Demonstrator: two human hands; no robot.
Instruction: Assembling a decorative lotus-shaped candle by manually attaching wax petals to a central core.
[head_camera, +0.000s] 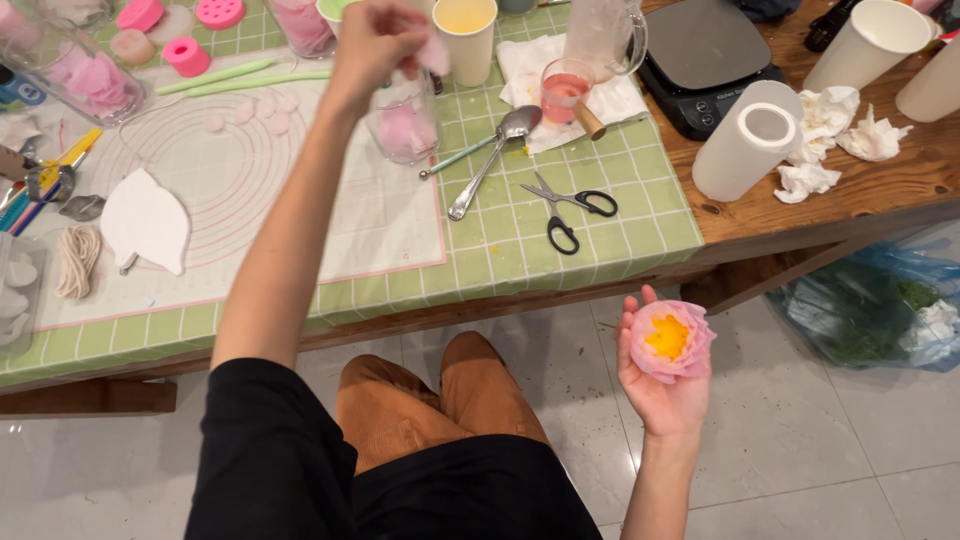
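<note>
Right hand (662, 385): palm up, off the table edge at 4 o'clock in the frame, fingers loosely curled and cupping a pink petalled flower form with a yellow centre (670, 338). Flower seated in the palm, above the pale tiled floor (800, 440), well apart from the table.

Left hand (375, 40): raised at 12 o'clock over the green checked tablecloth (520, 240), fingertips pinched shut on a small pink petal piece (434, 55). Directly below, at 6 o'clock of that hand: clear glass jar holding pink petals (405, 125).

At 3 o'clock of the jar: two metal spoons (490, 160), then black-handled scissors (565, 210) at 5 o'clock. Small glass of pink liquid (563, 90) on white paper towel (620, 100), just beyond the spoons. White silicone mat with ring markings (240, 190) at 9 o'clock of the jar, bearing a white leaf-shaped cutout (145, 220). Black kitchen scale (705, 60) and white paper roll (745, 140) at 2 o'clock, on bare wood.
</note>
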